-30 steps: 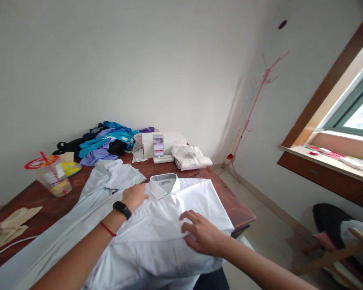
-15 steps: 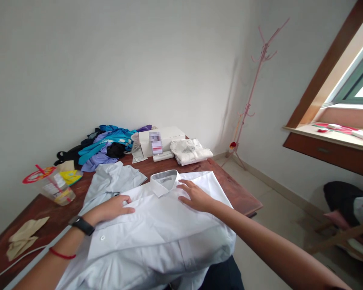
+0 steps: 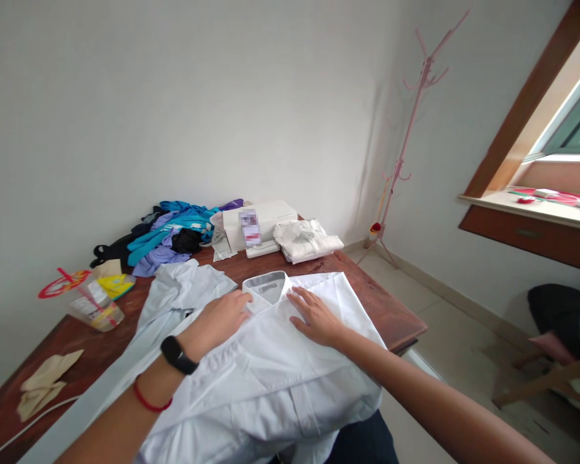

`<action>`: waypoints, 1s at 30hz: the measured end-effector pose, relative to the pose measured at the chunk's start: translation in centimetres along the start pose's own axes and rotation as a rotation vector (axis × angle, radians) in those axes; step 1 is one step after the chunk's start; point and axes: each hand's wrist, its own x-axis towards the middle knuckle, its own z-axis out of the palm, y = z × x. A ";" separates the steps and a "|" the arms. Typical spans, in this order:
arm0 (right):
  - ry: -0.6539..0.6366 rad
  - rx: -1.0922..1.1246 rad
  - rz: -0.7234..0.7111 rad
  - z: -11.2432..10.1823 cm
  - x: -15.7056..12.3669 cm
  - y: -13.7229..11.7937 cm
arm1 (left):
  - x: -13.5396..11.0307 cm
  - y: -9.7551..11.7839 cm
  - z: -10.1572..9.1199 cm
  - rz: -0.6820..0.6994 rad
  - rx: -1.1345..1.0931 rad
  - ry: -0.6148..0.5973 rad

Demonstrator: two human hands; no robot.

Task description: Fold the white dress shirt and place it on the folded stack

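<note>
A white collared shirt (image 3: 270,361) lies spread on the wooden table, its lower part hanging over the near edge. Its collar (image 3: 265,290) stands up at the far side, with a label inside. My left hand (image 3: 222,320) rests on the cloth just left of the collar, fingers extended and touching the collar's side. On the right of the collar, my right hand (image 3: 315,316) lies flat with its fingers apart, the fingertips close to the collar's edge. Under the left arm, a pale grey-blue garment (image 3: 183,290) extends along the shirt's left side.
The wooden table (image 3: 386,309) holds a heap of blue, purple and black clothes (image 3: 174,232), a white box (image 3: 270,219), a folded white garment (image 3: 309,240), a plastic cup with straw (image 3: 96,306) and a beige cloth (image 3: 48,383). Beyond it stands a pink coat rack (image 3: 410,129).
My left hand has moved right and away from me, from the shirt's left front up to the collar. The right hand stays beside the collar, nearly still.
</note>
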 end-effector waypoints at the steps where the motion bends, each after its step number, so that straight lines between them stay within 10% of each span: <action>1: 0.011 -0.001 0.009 0.0 0.0 0.0 | 1.3 1.4 0.5 0.176 0.022 0.047; 4: 0.040 0.015 0.021 -0.2 -0.1 -0.2 | 5.2 4.1 2.2 0.450 0.112 0.101; 9: 0.126 0.026 0.021 -0.4 -0.2 -0.4 | 8.9 4.5 4.4 0.453 0.199 0.072; 30: 0.134 -0.018 -0.062 -0.3 -0.1 -0.4 | 9.1 6.1 3.6 0.367 0.467 -0.120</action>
